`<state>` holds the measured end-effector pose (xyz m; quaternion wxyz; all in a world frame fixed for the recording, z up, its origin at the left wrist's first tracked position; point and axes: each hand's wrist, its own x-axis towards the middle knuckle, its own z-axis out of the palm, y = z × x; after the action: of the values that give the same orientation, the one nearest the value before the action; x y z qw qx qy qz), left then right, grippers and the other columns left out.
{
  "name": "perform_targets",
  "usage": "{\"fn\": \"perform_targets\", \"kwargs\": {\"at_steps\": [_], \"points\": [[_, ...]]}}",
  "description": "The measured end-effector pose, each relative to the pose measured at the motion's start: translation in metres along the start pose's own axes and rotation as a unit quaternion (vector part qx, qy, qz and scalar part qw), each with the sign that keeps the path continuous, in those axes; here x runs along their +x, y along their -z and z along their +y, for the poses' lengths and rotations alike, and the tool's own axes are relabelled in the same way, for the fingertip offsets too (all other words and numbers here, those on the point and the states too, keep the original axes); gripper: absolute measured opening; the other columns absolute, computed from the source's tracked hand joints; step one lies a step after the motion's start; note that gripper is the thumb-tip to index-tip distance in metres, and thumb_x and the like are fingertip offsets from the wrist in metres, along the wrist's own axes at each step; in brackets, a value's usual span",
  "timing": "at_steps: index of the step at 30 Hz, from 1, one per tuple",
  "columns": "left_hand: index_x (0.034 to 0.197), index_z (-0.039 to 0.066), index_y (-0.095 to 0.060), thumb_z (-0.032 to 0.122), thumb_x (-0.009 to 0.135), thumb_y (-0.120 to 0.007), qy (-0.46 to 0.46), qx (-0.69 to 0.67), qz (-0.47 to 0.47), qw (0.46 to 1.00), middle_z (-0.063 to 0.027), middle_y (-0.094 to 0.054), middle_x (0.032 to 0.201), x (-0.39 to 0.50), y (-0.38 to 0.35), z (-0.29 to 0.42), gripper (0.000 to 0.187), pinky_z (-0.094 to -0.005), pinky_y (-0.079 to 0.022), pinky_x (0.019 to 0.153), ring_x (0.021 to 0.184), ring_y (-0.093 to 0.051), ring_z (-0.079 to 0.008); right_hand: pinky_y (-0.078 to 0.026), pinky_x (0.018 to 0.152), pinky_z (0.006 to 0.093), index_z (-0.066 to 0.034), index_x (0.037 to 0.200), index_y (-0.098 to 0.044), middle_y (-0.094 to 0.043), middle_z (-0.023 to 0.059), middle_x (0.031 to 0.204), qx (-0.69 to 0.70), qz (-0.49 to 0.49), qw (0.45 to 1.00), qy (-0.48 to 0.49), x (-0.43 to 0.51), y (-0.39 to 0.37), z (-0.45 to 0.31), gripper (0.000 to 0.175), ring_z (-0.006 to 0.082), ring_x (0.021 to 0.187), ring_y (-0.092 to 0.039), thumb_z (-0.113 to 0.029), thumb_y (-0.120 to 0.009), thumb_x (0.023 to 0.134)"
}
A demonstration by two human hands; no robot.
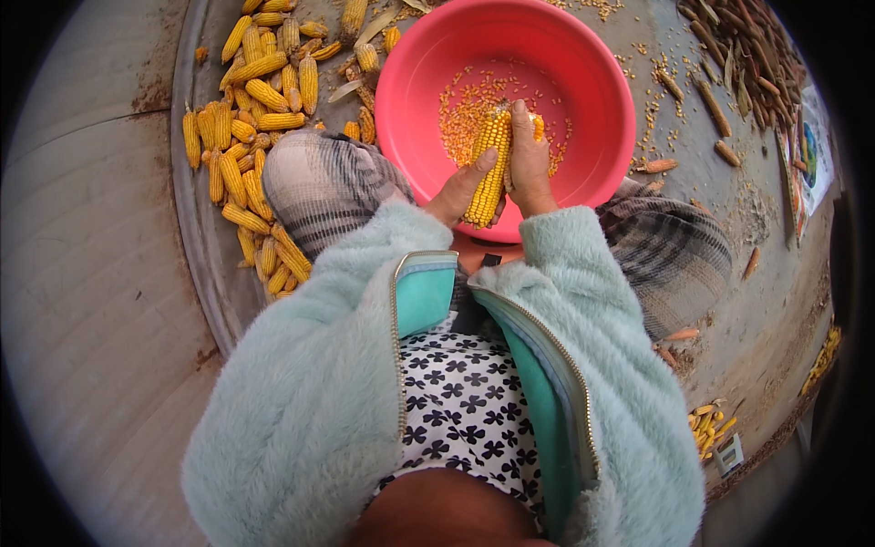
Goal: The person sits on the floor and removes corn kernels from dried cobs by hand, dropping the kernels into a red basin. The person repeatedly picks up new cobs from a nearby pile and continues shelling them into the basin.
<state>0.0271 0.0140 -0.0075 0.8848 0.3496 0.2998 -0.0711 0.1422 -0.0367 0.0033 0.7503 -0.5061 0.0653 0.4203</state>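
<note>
A full ear of yellow corn [489, 171] lies in the grip of my left hand [462, 188], its thumb across the ear and fingers beneath. My right hand [530, 161] presses against the ear's right side, thumb pointing up; a second corn piece with yellow kernels [538, 127] shows beyond that thumb, held in the same hand. Both hands are over the near part of a round pink plastic basin [403, 102]. Loose corn kernels [459, 123] are scattered on the basin's bottom.
Unshelled corn ears [263, 96] are heaped on the left. Bare cobs [748, 41] form a pile at the upper right, with a few strewn cobs [713, 108] and kernels nearby. Plaid-covered knees [328, 181] flank the basin. A printed plastic bag [813, 161] lies at the far right.
</note>
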Motion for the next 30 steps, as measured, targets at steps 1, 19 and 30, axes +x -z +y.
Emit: {"fn": "perform_targets", "kwargs": {"at_steps": [1, 19, 30], "points": [[0.094, 0.007, -0.053, 0.070, 0.081, -0.043, 0.015, -0.007, -0.008, 1.000, -0.0083, -0.055, 0.068, -0.002, 0.001, -0.002, 0.065, -0.0270, -0.046, 0.039, 0.048, -0.055, -0.0171, -0.041, 0.049, 0.0271, -0.0090, 0.075, -0.055, -0.052, -0.0001, 0.062, 0.059, -0.012, 0.997, -0.040, 0.003, 0.005, 0.000, 0.042, 0.0108, 0.055, -0.051, -0.049, -0.056, 0.088], [0.085, 0.002, -0.059, 0.068, 0.083, -0.044, -0.225, 0.341, 0.121, 0.905, -0.0046, -0.054, 0.063, 0.001, 0.007, 0.008, 0.067, -0.0242, -0.042, 0.048, 0.054, -0.052, -0.0112, -0.052, 0.055, 0.0300, -0.0042, 0.084, -0.054, -0.057, 0.0063, 0.066, 0.071, -0.062, 0.993, -0.075, 0.004, 0.004, -0.024, 0.041, 0.0178, 0.058, -0.060, -0.045, -0.053, 0.090], [0.092, 0.004, -0.055, 0.077, 0.078, -0.039, -0.023, -0.002, 0.001, 1.000, -0.0069, -0.056, 0.067, -0.002, -0.001, 0.007, 0.076, -0.0249, -0.041, 0.037, 0.048, -0.054, -0.0140, -0.051, 0.065, 0.0252, 0.0069, 0.102, -0.057, -0.060, 0.0075, 0.078, 0.094, -0.066, 0.993, -0.030, 0.005, 0.001, -0.038, 0.054, 0.0165, 0.070, -0.062, -0.046, -0.051, 0.091]]}}
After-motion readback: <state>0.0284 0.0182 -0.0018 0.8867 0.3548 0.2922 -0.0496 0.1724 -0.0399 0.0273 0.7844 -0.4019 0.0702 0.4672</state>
